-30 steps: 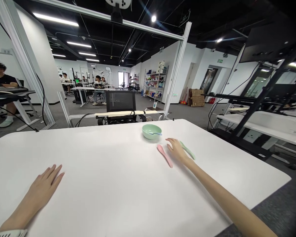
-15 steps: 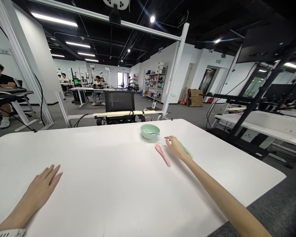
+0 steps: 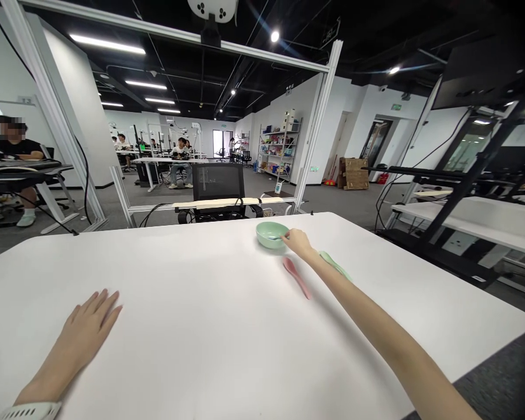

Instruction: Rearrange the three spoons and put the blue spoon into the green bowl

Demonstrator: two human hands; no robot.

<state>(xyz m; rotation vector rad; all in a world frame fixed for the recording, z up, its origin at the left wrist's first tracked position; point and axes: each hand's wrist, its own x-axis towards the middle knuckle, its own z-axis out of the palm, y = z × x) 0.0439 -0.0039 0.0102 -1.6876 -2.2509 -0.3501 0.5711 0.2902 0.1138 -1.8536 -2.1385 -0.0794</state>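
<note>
Right arm extended from the lower right across the table (image 3: 192,315), forearm slanting up and to the left; right hand (image 3: 296,240) at the right side of the green bowl (image 3: 263,241), knuckles up, fingers bent down toward the rim; thumb and fingertips drawn in at the handle of the blue spoon (image 3: 275,238); too small in view to tell whether they pinch it fast or only touch it.

Left hand (image 3: 87,326) palm down on the table at the left, well apart from the bowl and spoons; fingers slightly fanned, pointing away from the body, thumb set off to the right; pale watch band (image 3: 32,411) at that wrist.

Container: bowl upright near the far edge of the table; contents, the blue spoon, lying inside with its handle toward the right rim, under the fingertips.

Outside the bowl: pink spoon (image 3: 296,279) flat on the table, nearer the body than the bowl, left of the right forearm; light green spoon (image 3: 335,264) on the forearm's other side, part of it hidden behind the arm.
</note>
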